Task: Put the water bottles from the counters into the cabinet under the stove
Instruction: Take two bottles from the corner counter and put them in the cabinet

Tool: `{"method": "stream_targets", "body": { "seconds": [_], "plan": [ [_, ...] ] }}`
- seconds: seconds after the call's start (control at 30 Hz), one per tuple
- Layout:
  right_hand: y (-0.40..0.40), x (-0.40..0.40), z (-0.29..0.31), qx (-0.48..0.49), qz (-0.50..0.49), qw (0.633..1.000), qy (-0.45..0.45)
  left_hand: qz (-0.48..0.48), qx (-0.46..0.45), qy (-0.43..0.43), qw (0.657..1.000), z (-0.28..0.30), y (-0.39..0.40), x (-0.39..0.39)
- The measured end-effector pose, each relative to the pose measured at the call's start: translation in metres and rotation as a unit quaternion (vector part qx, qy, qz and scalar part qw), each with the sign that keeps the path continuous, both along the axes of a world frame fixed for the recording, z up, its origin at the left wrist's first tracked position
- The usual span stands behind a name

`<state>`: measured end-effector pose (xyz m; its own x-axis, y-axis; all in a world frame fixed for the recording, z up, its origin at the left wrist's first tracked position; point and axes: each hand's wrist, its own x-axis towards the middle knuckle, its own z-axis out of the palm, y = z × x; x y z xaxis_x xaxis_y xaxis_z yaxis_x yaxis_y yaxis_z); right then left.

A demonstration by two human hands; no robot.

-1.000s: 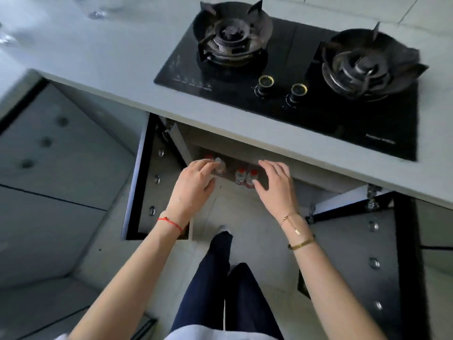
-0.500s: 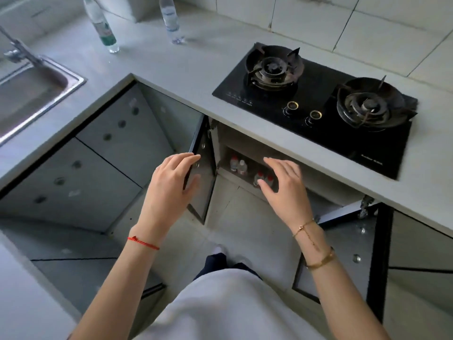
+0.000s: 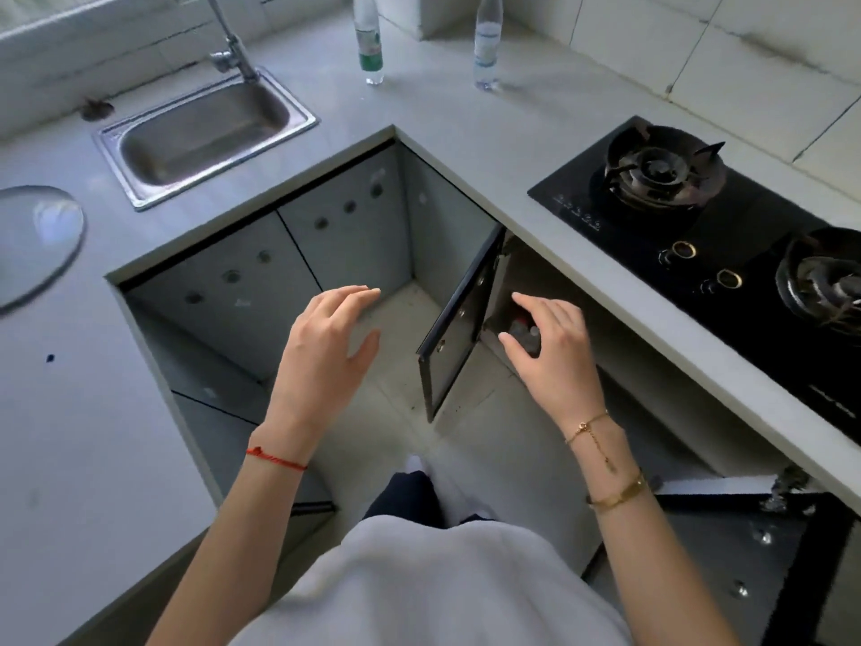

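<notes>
Two water bottles stand upright on the far counter: one with a green label [image 3: 368, 42] and one with a pale blue label [image 3: 486, 42]. The cabinet under the stove [image 3: 550, 291] is open, its left door [image 3: 459, 331] swung outward. Small bottles [image 3: 524, 329] show inside it, partly hidden behind my right hand [image 3: 554, 352]. My left hand [image 3: 328, 354] hovers over the floor in front of the corner cabinets. Both hands are empty with fingers spread.
A steel sink [image 3: 205, 132] with a tap sits at the back left. A round glass lid [image 3: 35, 240] lies on the left counter. The black gas stove [image 3: 713, 226] fills the right counter. A second open door [image 3: 764, 547] juts out lower right.
The view has risen and swung left, away from the cabinet. Both hands have drawn back from the bottles inside and hang empty. The counter bottles and the sink have come into view.
</notes>
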<state>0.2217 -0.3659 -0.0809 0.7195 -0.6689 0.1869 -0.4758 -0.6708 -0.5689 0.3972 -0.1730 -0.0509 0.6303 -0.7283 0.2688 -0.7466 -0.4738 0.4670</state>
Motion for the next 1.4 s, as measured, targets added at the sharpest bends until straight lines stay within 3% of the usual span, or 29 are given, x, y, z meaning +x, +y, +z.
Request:
{"method": "stream_targets", "body": {
  "seconds": [0.33,0.73,1.13,1.4],
  "plan": [
    [-0.012,0.152,0.005,-0.018,0.073,0.997,-0.004,0.067,-0.005,0.002,0.998,0.003,0.009,0.126],
    [-0.039,0.367,0.008,0.004,0.023,0.999,-0.023,0.033,0.002,0.002,0.999,0.018,-0.032,0.351],
    [-0.101,0.44,0.003,0.012,-0.049,0.999,0.007,-0.029,0.011,0.022,0.999,0.008,-0.114,0.452],
    [-0.188,0.482,0.005,0.001,-0.067,0.998,-0.006,-0.064,0.004,0.012,0.998,0.013,-0.214,0.5]
  ]
}}
